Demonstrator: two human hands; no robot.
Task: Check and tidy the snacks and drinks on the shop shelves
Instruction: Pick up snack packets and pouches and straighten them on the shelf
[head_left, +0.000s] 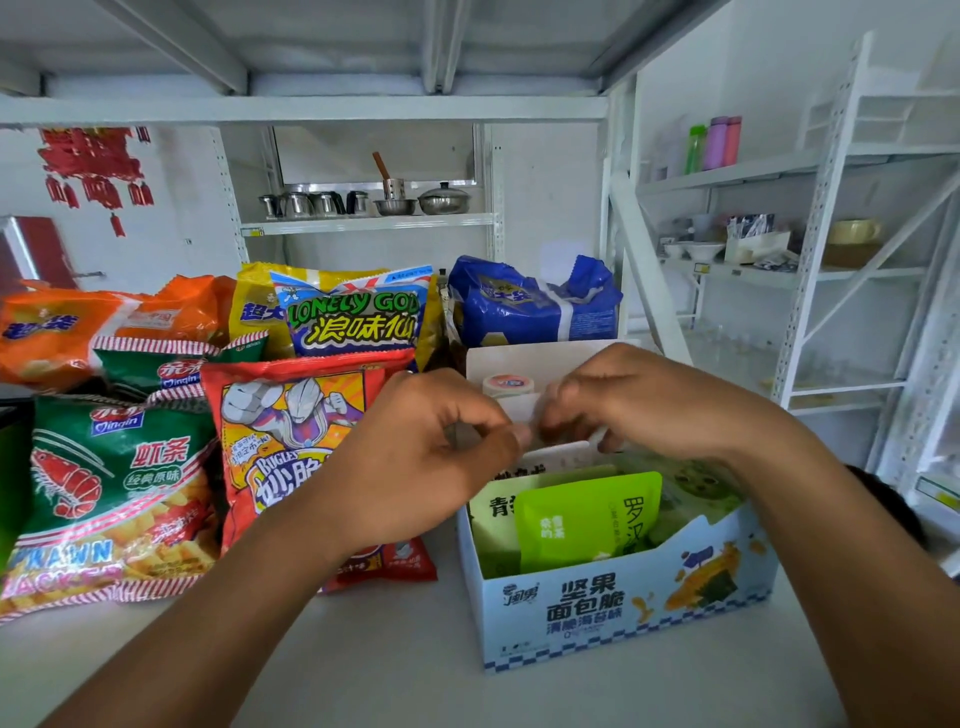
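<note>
Crowding white shelf: snack bags

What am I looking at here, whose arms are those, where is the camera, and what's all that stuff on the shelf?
There is no machine here. A camera worn on a person's head looks down at their own arms. The left hand and right hand meet over an open snack box, pinching something small and pale; I cannot tell what. A green pouch stands in the box. Left of it on the white shelf are snack bags: a red bag and a green prawn bag.
</note>
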